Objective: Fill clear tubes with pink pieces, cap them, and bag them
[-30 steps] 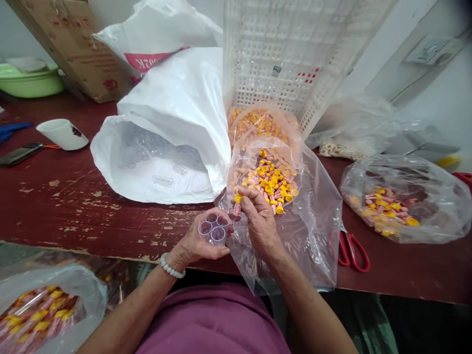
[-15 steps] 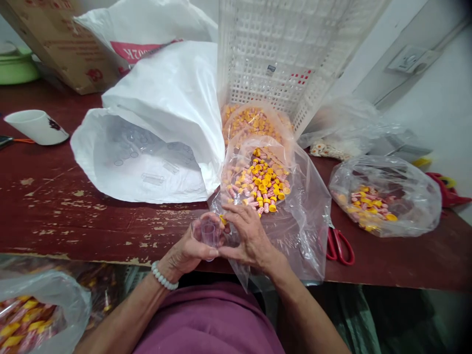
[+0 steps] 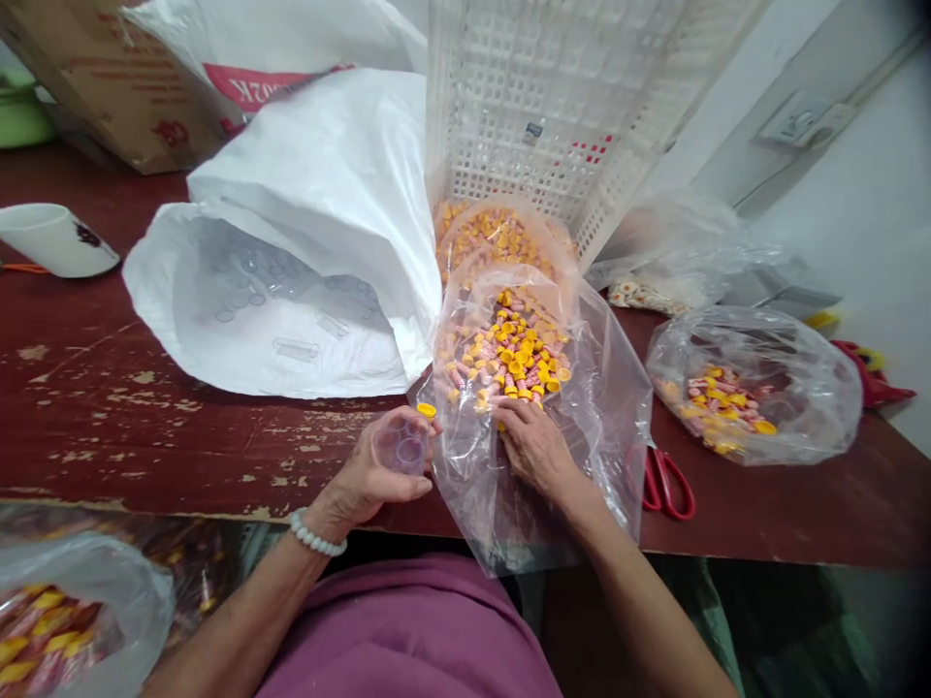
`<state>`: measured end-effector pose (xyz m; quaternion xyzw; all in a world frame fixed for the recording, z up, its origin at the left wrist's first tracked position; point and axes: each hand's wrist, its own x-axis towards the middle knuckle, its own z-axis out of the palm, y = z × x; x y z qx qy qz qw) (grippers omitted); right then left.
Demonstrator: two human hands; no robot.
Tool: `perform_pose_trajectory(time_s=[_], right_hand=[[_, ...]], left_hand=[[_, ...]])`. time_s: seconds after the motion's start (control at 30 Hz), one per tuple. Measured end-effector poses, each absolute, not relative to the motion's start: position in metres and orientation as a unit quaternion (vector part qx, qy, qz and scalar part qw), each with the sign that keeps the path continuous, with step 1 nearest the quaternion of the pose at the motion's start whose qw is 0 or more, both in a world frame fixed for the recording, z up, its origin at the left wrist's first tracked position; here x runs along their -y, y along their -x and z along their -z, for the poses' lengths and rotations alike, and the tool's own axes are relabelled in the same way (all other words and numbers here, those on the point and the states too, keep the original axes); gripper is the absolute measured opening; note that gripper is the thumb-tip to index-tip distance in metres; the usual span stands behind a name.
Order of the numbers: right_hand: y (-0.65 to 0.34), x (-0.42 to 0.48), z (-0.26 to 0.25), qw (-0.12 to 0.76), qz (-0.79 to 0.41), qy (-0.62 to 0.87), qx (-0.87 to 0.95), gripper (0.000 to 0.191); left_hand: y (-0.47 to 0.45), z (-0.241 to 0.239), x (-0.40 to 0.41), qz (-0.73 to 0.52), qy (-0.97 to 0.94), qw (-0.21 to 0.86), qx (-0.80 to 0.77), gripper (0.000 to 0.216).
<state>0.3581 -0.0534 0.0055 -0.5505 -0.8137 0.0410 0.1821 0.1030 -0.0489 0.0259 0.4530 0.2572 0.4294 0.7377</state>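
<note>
My left hand (image 3: 378, 460) is closed around a bundle of clear plastic tubes (image 3: 401, 448), their round open ends facing me. One yellow cap (image 3: 426, 411) shows at the far side of the bundle, by my fingertips. Over the clear plastic bag (image 3: 603, 378), my right hand (image 3: 536, 448) reaches to the near edge of a pile of yellow-capped pink pieces (image 3: 520, 354). Its fingers are bent and together, with a bit of yellow under the fingertips; what they grip is mostly hidden.
A white sack (image 3: 305, 271) holding clear tubes lies open at left. Behind the pile stands a white plastic crate (image 3: 538, 97). Red-handled scissors (image 3: 667, 485) and another clear bag (image 3: 807, 397) lie at right. A white cup (image 3: 54, 237) rests far left; a filled bag (image 3: 138, 591) sits below.
My right hand has left the tubes and moved right and forward to the pile. My left hand has shifted slightly left, still holding the tubes; a yellow cap now shows there.
</note>
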Motion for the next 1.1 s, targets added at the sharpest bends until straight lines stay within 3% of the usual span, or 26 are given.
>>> perform_pose_trajectory(time_s=[0.1, 0.2, 0.3, 0.4, 0.5, 0.63, 0.8, 0.93, 1.1], right_hand=[[-0.359, 0.054, 0.006, 0.211, -0.030, 0.566, 0.797, 0.027], [-0.354, 0.057, 0.000, 0.323, -0.061, 0.602, 0.728, 0.020], [-0.333, 0.067, -0.024, 0.500, -0.165, 0.612, 0.590, 0.025], [-0.300, 0.081, -0.050, 0.591, -0.306, 0.528, 0.528, 0.023], [-0.278, 0.091, -0.061, 0.584, -0.335, 0.481, 0.561, 0.020], [-0.281, 0.093, -0.062, 0.482, -0.243, 0.471, 0.698, 0.018], [-0.291, 0.092, -0.066, 0.365, -0.139, 0.434, 0.812, 0.042], [-0.281, 0.093, -0.063, 0.350, -0.118, 0.444, 0.816, 0.059], [-0.298, 0.080, -0.046, 0.381, -0.124, 0.496, 0.770, 0.044]], left_hand=[[-0.105, -0.030, 0.050, -0.429, -0.533, 0.661, -0.308, 0.046], [-0.108, -0.037, 0.050, -0.413, -0.605, 0.588, -0.343, 0.043], [-0.112, -0.041, 0.051, -0.404, -0.647, 0.545, -0.349, 0.039], [-0.115, -0.039, 0.053, -0.389, -0.671, 0.527, -0.346, 0.038], [-0.117, -0.037, 0.054, -0.378, -0.682, 0.529, -0.336, 0.044], [-0.112, -0.037, 0.054, -0.361, -0.675, 0.547, -0.339, 0.046], [-0.112, -0.027, 0.057, -0.365, -0.589, 0.636, -0.339, 0.053], [-0.122, -0.018, 0.066, -0.392, -0.407, 0.784, -0.256, 0.059], [-0.114, -0.024, 0.061, -0.386, -0.310, 0.843, -0.210, 0.049]])
